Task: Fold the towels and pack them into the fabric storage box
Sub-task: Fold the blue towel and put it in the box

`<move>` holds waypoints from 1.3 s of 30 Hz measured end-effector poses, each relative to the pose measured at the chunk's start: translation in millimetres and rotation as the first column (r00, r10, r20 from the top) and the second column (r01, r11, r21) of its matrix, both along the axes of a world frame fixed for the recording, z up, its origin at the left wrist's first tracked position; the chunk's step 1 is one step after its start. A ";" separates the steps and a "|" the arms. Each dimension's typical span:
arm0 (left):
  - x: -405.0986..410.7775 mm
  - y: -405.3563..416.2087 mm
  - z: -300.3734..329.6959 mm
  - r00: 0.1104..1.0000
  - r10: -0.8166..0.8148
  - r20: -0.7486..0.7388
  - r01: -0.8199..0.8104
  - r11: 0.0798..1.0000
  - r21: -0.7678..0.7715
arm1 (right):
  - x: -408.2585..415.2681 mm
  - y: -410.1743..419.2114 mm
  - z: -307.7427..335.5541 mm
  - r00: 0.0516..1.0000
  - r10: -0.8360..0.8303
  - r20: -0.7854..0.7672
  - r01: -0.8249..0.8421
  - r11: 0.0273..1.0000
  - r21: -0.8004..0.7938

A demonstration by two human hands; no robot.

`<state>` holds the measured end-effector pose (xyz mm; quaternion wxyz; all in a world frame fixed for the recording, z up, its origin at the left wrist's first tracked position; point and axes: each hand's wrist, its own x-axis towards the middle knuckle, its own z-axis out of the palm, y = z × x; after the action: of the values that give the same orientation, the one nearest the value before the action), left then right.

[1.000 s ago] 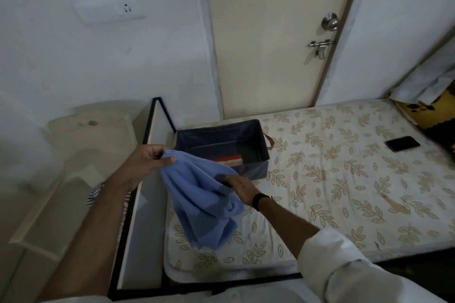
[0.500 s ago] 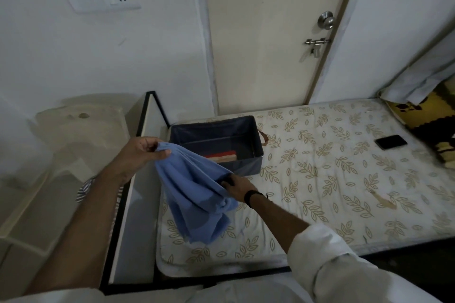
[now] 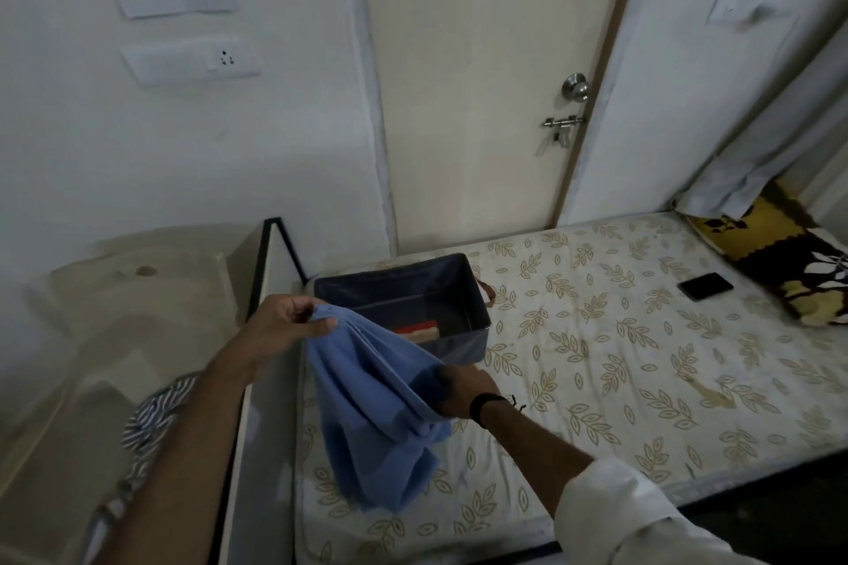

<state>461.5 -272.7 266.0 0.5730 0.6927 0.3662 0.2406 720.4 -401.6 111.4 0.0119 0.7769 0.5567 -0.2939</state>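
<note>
A blue towel (image 3: 371,408) hangs bunched in the air over the near left corner of the mattress. My left hand (image 3: 287,323) pinches its upper end, and my right hand (image 3: 463,392) grips a lower part, with the fingers hidden in the cloth. Just behind the towel the dark blue fabric storage box (image 3: 459,284) stands open on the mattress. A folded red and beige towel (image 3: 420,330) lies flat on the box's bottom.
The leaf-patterned mattress (image 3: 619,358) stretches to the right, with a black phone (image 3: 705,285) and a patterned pillow (image 3: 775,252) on it. A headboard panel (image 3: 257,427) edges the bed at left. Beyond it stand a pale plastic chair (image 3: 114,312) and striped cloth (image 3: 151,413). A closed door (image 3: 482,83) is behind.
Both hands have kept their hold on the blue towel and sit slightly lower. The head has tilted up, so more of the wall and door shows.
</note>
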 end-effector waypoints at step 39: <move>8.9 27.6 64.8 0.965 0.260 0.033 -0.247 0.857 0.452 | 107.6 -22.0 241.9 0.970 -0.189 0.154 0.061 0.800 0.596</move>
<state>470.4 -245.1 330.8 0.3540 0.7560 0.3962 0.3823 828.0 -423.7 353.4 -0.1907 0.8036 0.5632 -0.0257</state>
